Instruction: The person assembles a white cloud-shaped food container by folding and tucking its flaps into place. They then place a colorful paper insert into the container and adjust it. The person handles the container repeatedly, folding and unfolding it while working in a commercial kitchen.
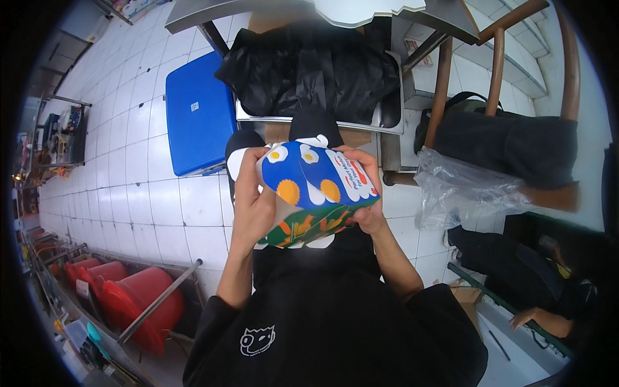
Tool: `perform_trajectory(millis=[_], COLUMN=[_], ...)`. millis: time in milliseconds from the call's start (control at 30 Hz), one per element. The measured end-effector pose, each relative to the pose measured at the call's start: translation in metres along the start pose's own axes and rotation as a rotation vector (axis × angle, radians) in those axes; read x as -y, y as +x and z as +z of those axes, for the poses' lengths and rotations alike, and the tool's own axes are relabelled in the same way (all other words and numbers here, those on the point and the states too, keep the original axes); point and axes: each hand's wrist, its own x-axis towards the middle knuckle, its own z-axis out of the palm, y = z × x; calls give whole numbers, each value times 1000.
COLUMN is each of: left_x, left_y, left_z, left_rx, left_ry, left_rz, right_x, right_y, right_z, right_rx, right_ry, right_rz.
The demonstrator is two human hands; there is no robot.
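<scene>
A folded paper food carton (303,174) is held between both hands in front of my lap. Its upper panel is blue with printed eggs and yellow rounds; the side towards me is green with orange shapes. My left hand (253,200) grips its left end, thumb bent against the pale edge. On the right end, my right hand (367,187) has its fingers over the top corner and its thumb low on the side. Under the carton, white edges (320,242) show near my lap; what they belong to is mostly hidden.
Ahead, a black plastic bag (303,71) lines a steel basin beside a blue lidded box (200,113). White flat pieces (367,9) lie on a steel table. Red buckets (145,303) stand lower left. Clear plastic (464,187) hangs by a wooden chair (442,90); another person's hand (525,317) shows lower right.
</scene>
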Motion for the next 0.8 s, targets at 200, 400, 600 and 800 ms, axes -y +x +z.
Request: perform_trajectory(millis=[200,400,600,800], left_x=[6,-29,-43,-47], left_y=[4,-13,-35,-46], left_z=[-1,-25,11,20], left_rx=[-94,94,262,460], left_ry=[269,285,287,320], left_rz=[120,505,158,-3], right_x=[-1,3,-5,7], right_y=[-5,-2,-13,-34], right_z=[-1,-5,9,7], right_rx=[-77,-161,-185,-90], right_ry=[4,105,89,-20], right_rz=[15,82,100,131])
